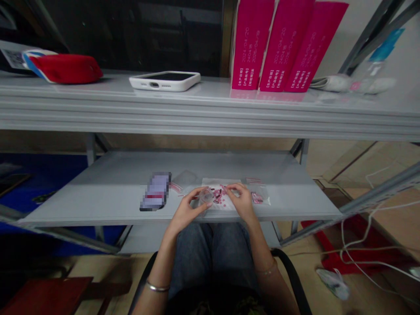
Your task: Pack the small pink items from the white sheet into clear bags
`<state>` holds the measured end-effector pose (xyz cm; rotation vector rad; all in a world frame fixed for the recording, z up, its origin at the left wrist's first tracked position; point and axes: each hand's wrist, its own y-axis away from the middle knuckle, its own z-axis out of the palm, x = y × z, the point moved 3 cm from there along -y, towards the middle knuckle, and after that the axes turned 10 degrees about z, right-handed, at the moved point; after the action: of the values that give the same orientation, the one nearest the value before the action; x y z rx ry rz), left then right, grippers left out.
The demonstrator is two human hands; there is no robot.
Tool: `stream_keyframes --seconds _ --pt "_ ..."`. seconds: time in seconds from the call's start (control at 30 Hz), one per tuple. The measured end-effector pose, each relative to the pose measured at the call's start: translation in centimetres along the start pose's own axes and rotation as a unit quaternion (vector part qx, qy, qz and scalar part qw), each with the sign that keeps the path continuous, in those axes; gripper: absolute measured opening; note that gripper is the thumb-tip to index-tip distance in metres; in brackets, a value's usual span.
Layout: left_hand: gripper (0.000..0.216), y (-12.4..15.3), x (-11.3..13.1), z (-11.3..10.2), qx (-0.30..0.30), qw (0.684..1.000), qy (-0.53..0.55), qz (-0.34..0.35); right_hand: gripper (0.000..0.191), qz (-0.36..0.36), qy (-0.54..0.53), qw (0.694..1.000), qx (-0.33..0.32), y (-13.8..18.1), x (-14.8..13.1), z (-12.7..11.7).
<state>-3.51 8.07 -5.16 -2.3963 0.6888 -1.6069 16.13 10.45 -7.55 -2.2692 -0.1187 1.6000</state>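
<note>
My left hand (190, 208) is closed round a small clear plastic cup (206, 197), its mouth tilted toward the right. Beside it, small pink and dark pieces (219, 195) lie scattered on a white sheet (210, 181). My right hand (241, 199) reaches over the sheet's right side, with thumb and forefinger pinched together at the edge of the pieces. Whatever sits between those fingertips is too small to name. Right of that hand, a clear zip bag (265, 191) holds more pink pieces. Another clear bag (187, 177) lies behind my left hand.
A phone (155, 191) with a blurred screen lies on the grey shelf (108, 192). Above, the upper shelf (197, 109) carries a white-cased phone (166, 81), a red pouch (74, 68), several pink boxes (285, 48) and a clear bottle (374, 72). White cables (357, 240) hang at right.
</note>
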Motion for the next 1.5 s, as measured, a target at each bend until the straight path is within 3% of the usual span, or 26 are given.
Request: stream_keyframes --seconds 0.1,0.27,0.33,0.43,0.53,0.73,1.0,1.17,1.27,1.4,1.5 --pt "0.047 0.0 0.0 0.4 -0.009 1.0 0.004 0.002 0.01 -0.02 -0.041 0.999 -0.003 -0.1 -3.4 -0.1" --pt "0.047 -0.1 -0.2 0.8 -0.01 1.0 0.008 0.012 0.008 -0.036 -0.058 0.991 -0.113 0.4 -5.4 1.2" --pt "0.047 -0.1 -0.2 0.7 -0.009 1.0 0.008 0.008 0.01 -0.026 -0.065 0.991 -0.112 0.5 -4.8 1.3" --pt "0.046 -0.1 0.0 0.4 -0.002 1.0 0.006 -0.001 0.011 -0.014 -0.055 0.997 -0.055 0.6 -2.9 0.9" --pt "0.044 0.0 0.1 0.1 0.008 1.0 0.005 -0.006 0.007 0.001 0.021 0.999 -0.029 0.8 -0.4 0.4" --pt "0.042 -0.1 -0.4 -0.2 0.02 1.0 0.006 -0.01 0.008 0.025 0.17 0.982 -0.082 1.9 3.5 0.1" --pt "0.041 0.0 -0.7 -0.2 0.015 1.0 0.013 -0.007 0.006 0.032 0.197 0.975 -0.096 1.9 4.0 0.3" --pt "0.041 0.1 -0.4 -0.3 0.016 1.0 0.011 -0.007 0.007 0.005 0.179 0.979 -0.101 2.2 3.2 0.2" --pt "0.043 0.1 -0.3 -0.4 0.015 1.0 0.008 -0.001 0.006 0.003 0.147 0.987 -0.058 1.7 2.0 -0.1" --pt "0.045 0.1 -0.1 -0.3 0.008 1.0 0.0 0.004 0.006 -0.022 0.042 0.999 -0.004 0.6 -1.4 -0.1" --pt "0.045 0.1 0.0 -0.3 0.005 1.0 -0.001 0.001 0.009 -0.039 -0.014 0.999 -0.019 0.1 -4.3 0.4"
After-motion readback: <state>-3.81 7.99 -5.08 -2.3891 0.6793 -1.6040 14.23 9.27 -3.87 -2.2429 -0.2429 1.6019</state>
